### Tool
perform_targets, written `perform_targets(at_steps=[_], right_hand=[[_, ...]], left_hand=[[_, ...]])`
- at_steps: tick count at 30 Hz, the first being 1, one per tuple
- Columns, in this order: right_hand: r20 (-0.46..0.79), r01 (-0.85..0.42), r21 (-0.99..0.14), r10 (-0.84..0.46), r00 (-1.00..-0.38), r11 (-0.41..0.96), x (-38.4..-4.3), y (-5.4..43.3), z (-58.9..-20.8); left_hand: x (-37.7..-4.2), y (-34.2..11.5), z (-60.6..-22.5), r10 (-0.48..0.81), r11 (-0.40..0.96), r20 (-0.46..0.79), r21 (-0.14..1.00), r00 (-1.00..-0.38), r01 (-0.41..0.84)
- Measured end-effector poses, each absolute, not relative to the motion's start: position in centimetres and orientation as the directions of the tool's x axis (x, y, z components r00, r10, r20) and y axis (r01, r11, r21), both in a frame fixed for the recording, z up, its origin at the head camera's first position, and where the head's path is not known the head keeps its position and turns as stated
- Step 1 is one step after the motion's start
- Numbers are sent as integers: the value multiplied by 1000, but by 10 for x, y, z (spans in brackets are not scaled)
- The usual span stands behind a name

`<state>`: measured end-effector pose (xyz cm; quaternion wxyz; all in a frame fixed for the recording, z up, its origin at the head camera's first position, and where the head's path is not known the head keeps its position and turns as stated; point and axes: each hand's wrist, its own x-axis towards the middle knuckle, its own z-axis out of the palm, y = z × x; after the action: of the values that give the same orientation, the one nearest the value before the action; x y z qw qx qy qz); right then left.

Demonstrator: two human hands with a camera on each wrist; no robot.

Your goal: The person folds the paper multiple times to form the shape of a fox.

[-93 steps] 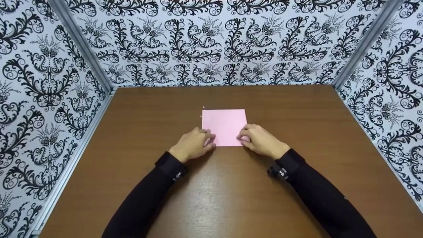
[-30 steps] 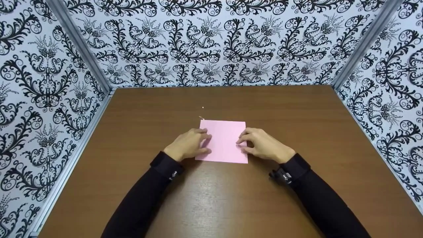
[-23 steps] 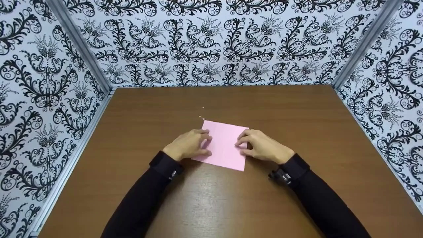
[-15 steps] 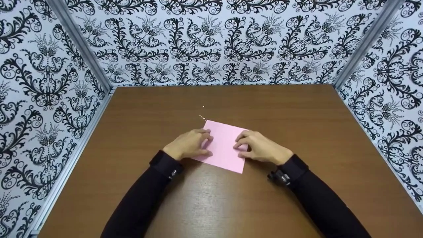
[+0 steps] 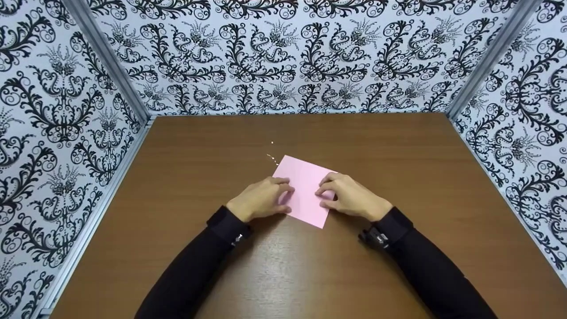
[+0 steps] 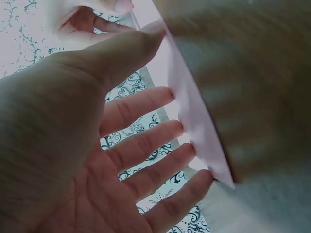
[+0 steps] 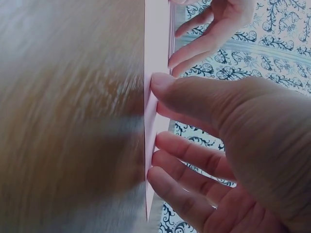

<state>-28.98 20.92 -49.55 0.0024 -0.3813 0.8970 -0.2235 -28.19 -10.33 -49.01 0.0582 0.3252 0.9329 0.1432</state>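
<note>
A pink square of paper point(image 5: 305, 190) lies on the table at a slant, its near corner toward the person. My left hand point(image 5: 261, 198) rests its fingertips on the paper's left side, thumb near the front edge. On the right side, my right hand point(image 5: 354, 195) touches the paper with its thumb and fingertips. In the left wrist view, nearly straight, spread fingers point(image 6: 146, 145) meet the pink surface point(image 6: 194, 111). The right wrist view shows the thumb and spread fingers point(image 7: 182, 187) pressing on the paper point(image 7: 158, 43), seen almost edge-on.
Small white specks point(image 5: 272, 158) dot the brown wooden table point(image 5: 274, 266) just beyond the paper's far left corner. Patterned black-and-white walls point(image 5: 279, 57) with grey metal posts point(image 5: 108, 62) enclose the table at the back and sides.
The paper has come nearer the person and turned clockwise, now clearly slanted. The left hand has shifted slightly right in the last half second; the right hand has barely moved.
</note>
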Motion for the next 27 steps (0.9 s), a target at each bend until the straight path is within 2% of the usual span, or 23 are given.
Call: perform_targets(at_steps=[15, 27], right_hand=[[178, -747, -389, -752, -635, 539, -270, 209, -498], [256, -800, -362, -774, -579, 479, -266, 208, -506]], left_hand=[[-293, -108, -497, 643, 719, -26, 365, -766, 591], [-299, -110, -493, 646, 715, -27, 369, -763, 593]])
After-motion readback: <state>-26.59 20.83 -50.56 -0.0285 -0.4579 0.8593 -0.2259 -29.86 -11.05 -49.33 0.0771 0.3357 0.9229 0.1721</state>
